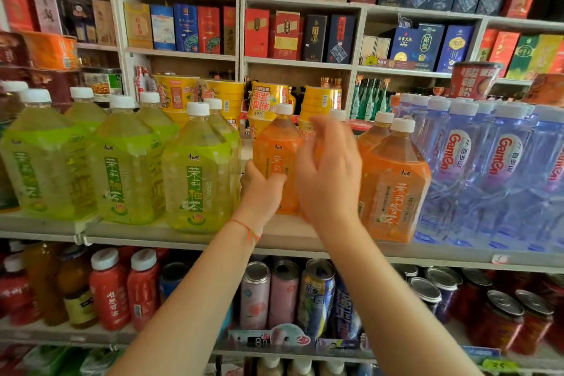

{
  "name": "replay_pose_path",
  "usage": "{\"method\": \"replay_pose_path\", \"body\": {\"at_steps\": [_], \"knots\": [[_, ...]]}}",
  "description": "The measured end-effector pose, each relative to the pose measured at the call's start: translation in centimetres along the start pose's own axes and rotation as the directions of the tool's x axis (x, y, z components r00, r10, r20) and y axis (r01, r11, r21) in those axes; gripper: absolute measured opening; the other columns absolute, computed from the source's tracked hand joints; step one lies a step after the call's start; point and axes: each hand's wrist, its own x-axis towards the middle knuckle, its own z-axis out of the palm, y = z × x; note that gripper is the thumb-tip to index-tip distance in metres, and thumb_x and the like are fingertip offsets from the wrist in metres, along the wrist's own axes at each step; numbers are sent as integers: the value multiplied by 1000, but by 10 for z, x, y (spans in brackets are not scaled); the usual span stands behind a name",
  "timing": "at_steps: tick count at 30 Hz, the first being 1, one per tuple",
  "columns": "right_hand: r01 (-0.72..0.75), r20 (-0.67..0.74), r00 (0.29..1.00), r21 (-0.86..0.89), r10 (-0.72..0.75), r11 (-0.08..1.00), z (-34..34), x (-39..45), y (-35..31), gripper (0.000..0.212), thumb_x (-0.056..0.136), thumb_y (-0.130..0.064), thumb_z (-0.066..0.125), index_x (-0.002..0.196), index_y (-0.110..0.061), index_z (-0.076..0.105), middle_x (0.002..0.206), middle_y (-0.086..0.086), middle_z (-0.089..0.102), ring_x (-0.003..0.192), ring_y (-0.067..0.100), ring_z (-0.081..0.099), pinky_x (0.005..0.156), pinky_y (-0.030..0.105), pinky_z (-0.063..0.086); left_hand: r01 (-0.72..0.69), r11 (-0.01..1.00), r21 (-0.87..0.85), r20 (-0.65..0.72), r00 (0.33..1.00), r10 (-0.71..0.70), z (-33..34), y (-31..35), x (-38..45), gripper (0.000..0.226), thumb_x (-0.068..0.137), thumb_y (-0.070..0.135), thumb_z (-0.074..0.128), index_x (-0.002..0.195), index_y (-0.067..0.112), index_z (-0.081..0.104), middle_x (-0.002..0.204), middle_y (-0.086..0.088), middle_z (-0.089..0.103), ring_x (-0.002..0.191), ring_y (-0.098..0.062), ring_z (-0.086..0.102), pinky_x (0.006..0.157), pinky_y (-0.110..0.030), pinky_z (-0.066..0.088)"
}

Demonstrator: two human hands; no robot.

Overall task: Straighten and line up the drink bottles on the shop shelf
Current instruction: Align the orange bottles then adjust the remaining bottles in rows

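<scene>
Large orange tea bottles with white caps stand mid-shelf. My left hand (262, 189) grips the lower left side of one orange bottle (276, 143), thumb across its front. My right hand (329, 174), blurred, curls round the shoulder of the neighbouring orange bottle (337, 115), hiding most of it below the white cap. Two more orange bottles (393, 186) stand to the right, the front one close to the shelf edge. Several green tea bottles (198, 180) stand in staggered rows to the left.
Clear water bottles (500, 168) crowd the right end of the shelf (195, 236). Yellow noodle cups (268, 101) stand behind the orange bottles. Cans and red bottles (108, 287) fill the shelf below. Boxed goods line the shelves above.
</scene>
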Motion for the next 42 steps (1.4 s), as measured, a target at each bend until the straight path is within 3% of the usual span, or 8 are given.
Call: {"method": "replay_pose_path", "body": {"at_steps": [4,8,17,21,26,30,38,42], "knots": [[-80,39,995,-212,90,974,-2,32,8,53,94,-4,48,145,3,37,134,21,51,121,31,52,101,41,47,-52,990,134,-22,998,56,4,-3,4,99,71,43,63,155,33,12,146,-8,41,129,-32,49,104,-55,48],[-379,311,818,-340,483,860,15,45,29,47,100,-24,49,141,-5,32,111,11,66,98,32,66,84,52,57,-100,985,141,-53,993,108,4,-10,13,90,78,42,68,153,32,19,144,-8,48,128,-32,53,103,-57,49],[-208,295,882,-458,369,864,-6,59,18,33,97,-47,59,99,-15,51,83,-2,56,80,20,56,61,32,40,-149,969,198,-88,982,169,3,-11,11,74,92,37,68,151,31,24,143,-3,51,124,-28,57,100,-53,52],[-243,301,885,-351,355,904,-11,61,17,30,87,-40,65,84,-13,53,70,-5,47,65,13,47,52,27,30,-136,984,118,-65,987,145,6,-5,1,74,78,65,58,143,38,35,133,5,58,116,-24,60,98,-53,51],[-506,425,764,-74,486,859,-8,53,15,24,87,-37,60,90,-17,48,81,-3,51,71,16,47,59,30,37,-135,990,-49,-35,990,133,8,1,-14,64,83,59,41,142,36,45,130,10,62,120,-19,58,105,-51,47],[-515,582,697,-2,420,857,-15,52,12,13,89,-35,59,90,-22,55,74,-8,63,63,9,55,59,28,44,-131,984,-124,-39,991,127,8,7,-18,65,85,60,36,143,33,47,132,9,62,123,-17,56,107,-47,44],[-506,327,797,-96,507,857,-1,32,-2,27,95,-46,56,93,-19,56,85,-3,65,78,19,63,67,37,52,-87,969,-232,-35,996,81,7,11,-18,23,108,40,34,124,34,50,102,24,55,97,-1,54,91,-30,36],[-500,263,812,-149,521,853,11,28,-19,46,95,-56,54,109,-13,53,116,6,57,113,29,52,92,52,48,-55,959,-278,-26,998,49,8,10,-16,56,86,64,40,118,24,64,107,-1,71,106,-23,67,97,-49,53]]}}
